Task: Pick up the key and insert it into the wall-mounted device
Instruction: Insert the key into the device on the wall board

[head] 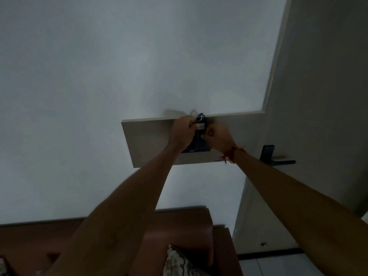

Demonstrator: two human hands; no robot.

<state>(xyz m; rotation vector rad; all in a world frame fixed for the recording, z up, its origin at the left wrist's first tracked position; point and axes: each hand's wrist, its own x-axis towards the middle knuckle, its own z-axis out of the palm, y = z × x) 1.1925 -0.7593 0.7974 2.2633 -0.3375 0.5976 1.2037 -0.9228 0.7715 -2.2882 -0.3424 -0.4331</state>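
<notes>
From the camera on my head, in dim light, both my bare arms reached up to a pale rectangular panel (147,140) fixed to the white wall. That panel is the landmark for everything else here.

At the middle of the panel sat the wall-mounted device (197,145), a small dark box, mostly hidden behind my hands. My left hand (184,130) was at the device's upper left, fingers curled shut around what looked like a key ring with a small pale tag (200,126). A dark metal loop (199,117) stuck up from that grip, just over the panel's top edge. The key itself I could not make out clearly; I judged it was in this left-hand pinch, touching or just beside the top of the device.

My right hand (218,136) was at the device's right side, fingers bent inward against it; whether it pinched anything I could not tell. A red thread bracelet (232,154) circled that wrist.

I judged the left hand the nearer to the key, with the bunch hanging roughly upright, top to bottom along the device. The slot was hidden.

Right of the panel, a dark door handle (275,156) was on a grey door. Below the panel stood brown wooden furniture (189,226).
</notes>
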